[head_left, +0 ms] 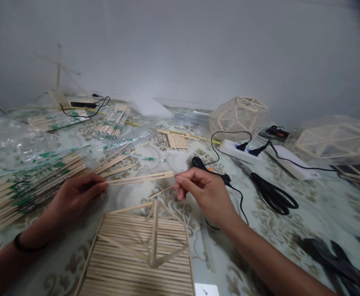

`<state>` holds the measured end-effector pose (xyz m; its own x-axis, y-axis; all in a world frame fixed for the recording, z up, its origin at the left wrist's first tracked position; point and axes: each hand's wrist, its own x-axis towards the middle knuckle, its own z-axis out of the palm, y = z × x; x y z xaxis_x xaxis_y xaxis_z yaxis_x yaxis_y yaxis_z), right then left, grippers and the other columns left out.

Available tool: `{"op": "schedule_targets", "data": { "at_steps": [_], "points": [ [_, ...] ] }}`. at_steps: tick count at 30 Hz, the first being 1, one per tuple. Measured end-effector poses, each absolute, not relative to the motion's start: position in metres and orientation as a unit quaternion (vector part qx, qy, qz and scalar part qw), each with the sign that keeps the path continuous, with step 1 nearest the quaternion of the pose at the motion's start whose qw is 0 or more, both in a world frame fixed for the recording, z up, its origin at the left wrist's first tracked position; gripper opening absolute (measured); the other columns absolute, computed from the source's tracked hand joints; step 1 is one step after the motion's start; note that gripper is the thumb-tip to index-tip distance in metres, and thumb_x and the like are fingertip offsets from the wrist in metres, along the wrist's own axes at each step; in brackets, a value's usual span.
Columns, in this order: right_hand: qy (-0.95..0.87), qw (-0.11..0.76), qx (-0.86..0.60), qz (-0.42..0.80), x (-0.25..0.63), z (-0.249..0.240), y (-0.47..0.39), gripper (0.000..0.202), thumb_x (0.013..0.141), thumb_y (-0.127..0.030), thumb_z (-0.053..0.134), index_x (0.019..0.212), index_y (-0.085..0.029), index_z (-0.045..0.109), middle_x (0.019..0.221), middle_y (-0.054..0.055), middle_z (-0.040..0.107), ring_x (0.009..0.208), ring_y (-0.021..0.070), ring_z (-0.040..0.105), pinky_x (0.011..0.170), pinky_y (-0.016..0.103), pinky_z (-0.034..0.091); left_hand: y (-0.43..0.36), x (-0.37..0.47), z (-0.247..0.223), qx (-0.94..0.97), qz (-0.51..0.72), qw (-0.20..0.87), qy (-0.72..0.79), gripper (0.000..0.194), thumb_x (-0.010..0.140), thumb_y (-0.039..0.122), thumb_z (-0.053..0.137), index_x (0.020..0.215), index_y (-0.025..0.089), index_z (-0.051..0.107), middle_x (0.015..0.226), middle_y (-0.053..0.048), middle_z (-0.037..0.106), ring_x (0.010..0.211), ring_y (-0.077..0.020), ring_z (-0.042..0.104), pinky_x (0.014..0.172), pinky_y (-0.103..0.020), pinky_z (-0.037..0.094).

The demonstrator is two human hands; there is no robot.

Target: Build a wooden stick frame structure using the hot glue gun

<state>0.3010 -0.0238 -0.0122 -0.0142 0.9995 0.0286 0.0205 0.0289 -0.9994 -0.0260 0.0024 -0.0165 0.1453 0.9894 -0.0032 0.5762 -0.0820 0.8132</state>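
Observation:
My left hand (pixel 75 199) pinches one end of a pair of disposable wooden chopsticks (pixel 141 178), held level above the table. The pair's other end reaches the fingertips of my right hand (pixel 209 193); whether they grip it I cannot tell. From those closed fingers a short thin wooden stick (pixel 161 191) points down and left. Below both hands lies a platform of chopsticks laid side by side (pixel 130 263), with an upright stick and slanted braces (pixel 154 234) fixed on it. A black hot-glue-gun-like tool (pixel 198 163) with a cord lies behind my right hand.
Wrapped chopstick bundles (pixel 34 187) and loose chopsticks (pixel 116 162) lie at left. A small stick panel (pixel 178 140) sits behind. At right are black scissors (pixel 272 193), a white power strip (pixel 240 151) with cords, and stick-framed shapes (pixel 238 117). Dark tools (pixel 337 259) lie front right.

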Motion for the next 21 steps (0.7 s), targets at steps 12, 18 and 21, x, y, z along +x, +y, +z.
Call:
{"op": "schedule_targets", "data": {
  "at_steps": [12, 18, 21],
  "points": [
    [-0.58, 0.46, -0.507, 0.441, 0.3036, -0.0181, -0.0241, 0.053, 0.099, -0.066, 0.06, 0.093, -0.018, 0.078, 0.078, 0.006, 0.076, 0.059, 0.0154, 0.069, 0.058, 0.03, 0.059, 0.0016, -0.0252, -0.0147, 0.678, 0.29, 0.351, 0.576, 0.035, 0.085, 0.054, 0.071, 0.084, 0.021, 0.078, 0.073, -0.003, 0.072, 0.064, -0.0178, 0.058, 0.057, -0.027, 0.045],
    [-0.598, 0.471, -0.487, 0.429, 0.3014, -0.0153, -0.0259, 0.032, 0.094, -0.05, 0.074, 0.106, -0.02, 0.079, 0.075, 0.001, 0.073, 0.063, 0.015, 0.068, 0.061, 0.029, 0.06, -0.0006, -0.0235, -0.0143, 0.678, 0.286, 0.34, 0.585, 0.033, 0.085, 0.054, 0.071, 0.084, 0.022, 0.078, 0.068, -0.002, 0.069, 0.06, -0.017, 0.053, 0.052, -0.026, 0.041],
    [-0.58, 0.483, -0.489, 0.437, 0.2999, -0.0139, -0.026, 0.024, 0.088, -0.044, 0.081, 0.09, -0.021, 0.077, 0.067, -0.001, 0.071, 0.058, 0.014, 0.065, 0.059, 0.029, 0.056, -0.001, -0.0215, -0.0143, 0.689, 0.297, 0.322, 0.577, 0.03, 0.087, 0.052, 0.071, 0.082, 0.024, 0.077, 0.067, -0.002, 0.069, 0.059, -0.0176, 0.054, 0.052, -0.027, 0.042]
  ]
}}
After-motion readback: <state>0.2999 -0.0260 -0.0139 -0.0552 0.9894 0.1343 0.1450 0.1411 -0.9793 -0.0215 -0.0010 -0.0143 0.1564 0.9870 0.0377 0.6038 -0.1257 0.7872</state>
